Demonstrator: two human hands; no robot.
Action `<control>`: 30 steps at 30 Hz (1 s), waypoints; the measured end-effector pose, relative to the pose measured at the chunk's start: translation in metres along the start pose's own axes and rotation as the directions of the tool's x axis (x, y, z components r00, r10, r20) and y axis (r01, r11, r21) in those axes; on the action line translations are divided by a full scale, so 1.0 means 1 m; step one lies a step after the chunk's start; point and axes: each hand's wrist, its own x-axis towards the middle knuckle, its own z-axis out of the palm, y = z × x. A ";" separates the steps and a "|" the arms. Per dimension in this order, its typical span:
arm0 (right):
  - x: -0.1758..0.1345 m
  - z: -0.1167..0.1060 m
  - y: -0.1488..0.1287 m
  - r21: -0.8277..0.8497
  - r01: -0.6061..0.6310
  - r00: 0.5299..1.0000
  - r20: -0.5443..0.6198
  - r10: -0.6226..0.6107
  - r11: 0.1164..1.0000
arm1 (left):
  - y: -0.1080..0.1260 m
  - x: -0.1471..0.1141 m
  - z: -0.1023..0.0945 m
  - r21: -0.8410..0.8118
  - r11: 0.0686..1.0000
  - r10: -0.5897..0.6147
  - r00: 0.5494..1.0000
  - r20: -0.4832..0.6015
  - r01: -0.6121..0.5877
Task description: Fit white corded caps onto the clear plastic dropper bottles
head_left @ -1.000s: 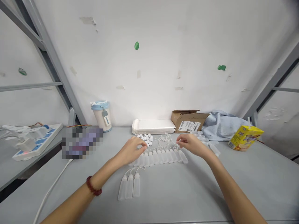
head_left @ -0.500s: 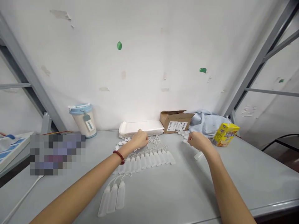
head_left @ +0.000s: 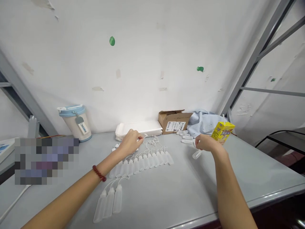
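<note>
My left hand [head_left: 131,142], a dark red bead bracelet on its wrist, pinches a small white piece [head_left: 145,135] above a heap of thin white cords [head_left: 152,143]. Beneath it stretches a row of flat translucent bottles [head_left: 140,163] with white cords at their necks. Nearer me lie three more such bottles [head_left: 109,203] side by side. My right hand [head_left: 206,143] is closed, fingertips pointing down-left; what they pinch is hard to make out. Just below them rests a small clear bottle [head_left: 196,155]. Several similar small bottles [head_left: 187,140] lie left of that hand.
A stack of white trays [head_left: 139,128] stands by the wall beside an opened cardboard box [head_left: 175,122]. Behind my right hand are a pale blue cloth [head_left: 205,122] and a yellow carton [head_left: 222,132]. A blue-lidded tumbler [head_left: 75,124] stands at left, near a blurred-out patch.
The view has shifted slightly right. My left hand has moved left and now shows a small white piece between its fingers. My right hand has drawn back from the small bottles, uncovering them.
</note>
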 end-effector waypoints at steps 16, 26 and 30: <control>-0.004 0.019 -0.041 -0.079 0.031 0.992 0.124 -0.021 0.996 | -0.022 -0.072 -0.032 -0.110 0.984 -0.153 0.984 -0.088 0.143; -0.011 0.039 -0.076 -0.018 0.390 0.889 -0.256 -0.381 0.921 | -0.006 -0.075 -0.030 -0.301 0.937 -0.196 0.980 -0.025 0.180; -0.030 0.055 -0.101 0.172 0.759 0.611 -0.519 -0.597 0.627 | -0.001 -0.074 -0.036 -0.404 0.893 -0.218 0.976 0.003 0.201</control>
